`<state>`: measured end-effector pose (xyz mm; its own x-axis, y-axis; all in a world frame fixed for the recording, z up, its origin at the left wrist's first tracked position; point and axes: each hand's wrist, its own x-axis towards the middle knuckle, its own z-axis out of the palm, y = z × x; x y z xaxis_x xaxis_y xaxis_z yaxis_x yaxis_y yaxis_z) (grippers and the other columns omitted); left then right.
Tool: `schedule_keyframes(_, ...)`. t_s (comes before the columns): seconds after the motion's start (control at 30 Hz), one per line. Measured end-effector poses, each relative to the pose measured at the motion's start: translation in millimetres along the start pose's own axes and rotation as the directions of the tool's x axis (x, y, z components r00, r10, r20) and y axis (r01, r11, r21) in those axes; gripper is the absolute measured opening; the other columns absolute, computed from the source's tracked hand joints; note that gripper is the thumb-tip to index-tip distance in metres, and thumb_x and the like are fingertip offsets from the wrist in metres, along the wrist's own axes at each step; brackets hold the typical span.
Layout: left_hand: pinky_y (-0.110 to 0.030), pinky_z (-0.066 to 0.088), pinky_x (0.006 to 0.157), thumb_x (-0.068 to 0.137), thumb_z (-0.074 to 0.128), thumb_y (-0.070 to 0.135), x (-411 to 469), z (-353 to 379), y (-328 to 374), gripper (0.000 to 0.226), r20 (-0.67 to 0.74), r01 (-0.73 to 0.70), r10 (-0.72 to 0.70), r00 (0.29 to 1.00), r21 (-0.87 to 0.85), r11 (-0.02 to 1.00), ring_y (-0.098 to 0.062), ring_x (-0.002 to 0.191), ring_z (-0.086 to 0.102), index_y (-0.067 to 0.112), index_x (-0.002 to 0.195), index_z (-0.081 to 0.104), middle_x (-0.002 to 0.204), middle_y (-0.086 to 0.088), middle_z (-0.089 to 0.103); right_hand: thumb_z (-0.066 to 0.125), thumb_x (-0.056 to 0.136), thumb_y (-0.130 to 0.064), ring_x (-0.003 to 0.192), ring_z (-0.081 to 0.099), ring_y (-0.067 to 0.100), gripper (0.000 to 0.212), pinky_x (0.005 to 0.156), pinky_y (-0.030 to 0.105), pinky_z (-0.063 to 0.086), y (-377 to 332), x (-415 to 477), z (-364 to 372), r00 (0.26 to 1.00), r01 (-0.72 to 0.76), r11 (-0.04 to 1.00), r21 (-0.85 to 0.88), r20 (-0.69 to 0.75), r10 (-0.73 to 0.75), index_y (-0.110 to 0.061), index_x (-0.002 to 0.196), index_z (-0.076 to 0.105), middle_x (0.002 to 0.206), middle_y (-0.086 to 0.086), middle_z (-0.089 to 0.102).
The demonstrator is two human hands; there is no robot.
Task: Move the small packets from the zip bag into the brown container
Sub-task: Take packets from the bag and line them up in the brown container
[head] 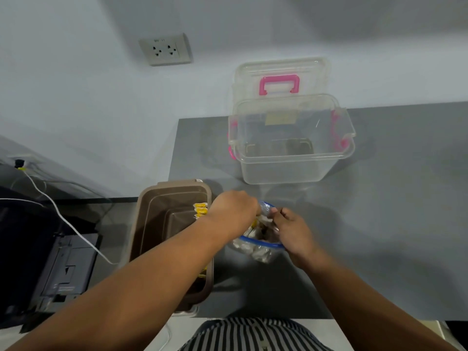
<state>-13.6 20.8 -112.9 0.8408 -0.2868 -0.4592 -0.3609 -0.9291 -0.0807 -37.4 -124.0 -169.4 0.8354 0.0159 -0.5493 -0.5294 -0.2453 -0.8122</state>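
I see both hands on the zip bag (258, 250) on the grey table (379, 203): left hand (233, 211) curled on its far rim, right hand (293, 235) pinching the plastic at 3 o'clock. Small packets (253, 231) are inside the bag. The brown container (162, 219) is just beside it at 9 o'clock, with yellow packets (201, 210) on its right wall; a clear box (291, 158) is at 12.

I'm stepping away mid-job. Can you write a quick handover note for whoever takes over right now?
Left hand: curled at the bag's mouth; what it grips is hidden.
Right hand: pinches the bag's rim and holds it open.
The bag sits just right of the brown container.
Done: a few yellow packets lie in the container.
Left: move the packets visible in the bag across.
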Motion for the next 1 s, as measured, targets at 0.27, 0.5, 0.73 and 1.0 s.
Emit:
schedule_keyframes(0.27, -0.034, 0.048, 0.063, 0.082, 0.058, 0.0, 1.7, -9.6, 11.8, 0.017, 0.029, 0.039, -0.04, 0.999, 0.015, 0.999, -0.026, 0.068, 0.058, 0.014, 0.073, 0.06, 0.073, -0.009, 0.057, 0.049, 0.106, -0.032, 0.061, 0.051, 0.011, 0.033, 0.058, 0.024, 0.04, 2.5, 6.4, -7.8, 0.999, 0.034, 0.998, -0.046, 0.018, -0.033, -0.014, 0.08, 0.06, 0.068, -0.001, 0.057)
schedule_keyframes(0.5, -0.035, 0.056, 0.08, 0.093, 0.06, 0.021, -2.7, -7.1, -9.0, 0.012, -0.077, 0.027, -0.053, 0.996, -0.306, 0.952, -0.016, 0.085, 0.065, 0.027, 0.094, 0.071, 0.095, 0.004, 0.07, 0.047, 0.106, -0.033, 0.062, 0.055, 0.008, 0.033, 0.053, 0.016, 0.041, -0.8, 5.6, -9.4, 0.999, 0.047, 0.998, -0.036, -0.002, -0.047, -0.012, 0.084, 0.061, 0.071, -0.002, 0.06)
schedule_keyframes(0.73, -0.022, 0.054, 0.076, 0.093, 0.065, 0.028, -19.4, -4.9, -11.4, 0.008, -0.233, -0.013, -0.167, 0.958, -0.617, 0.787, -0.004, 0.079, 0.063, 0.025, 0.099, 0.07, 0.086, 0.015, 0.066, 0.048, 0.106, -0.032, 0.057, 0.055, 0.007, 0.032, 0.053, 0.019, 0.042, -2.5, 2.3, -6.7, 1.0, 0.012, 1.0, 0.016, -0.013, -0.012, -0.01, 0.087, 0.062, 0.068, -0.001, 0.06)
schedule_keyframes(1.0, -0.034, 0.055, 0.089, 0.096, 0.061, 0.019, -19.0, -1.7, -9.5, 0.029, -0.124, 0.011, -0.095, 0.988, -0.55, 0.835, -0.017, 0.099, 0.066, 0.026, 0.124, 0.063, 0.115, -0.002, 0.069, 0.048, 0.106, -0.031, 0.059, 0.055, 0.012, 0.036, 0.057, 0.024, 0.046, -3.3, -2.5, -0.3, 0.999, -0.017, 0.996, 0.087, -0.03, 0.02, 0.001, 0.102, 0.064, 0.072, 0.004, 0.059)
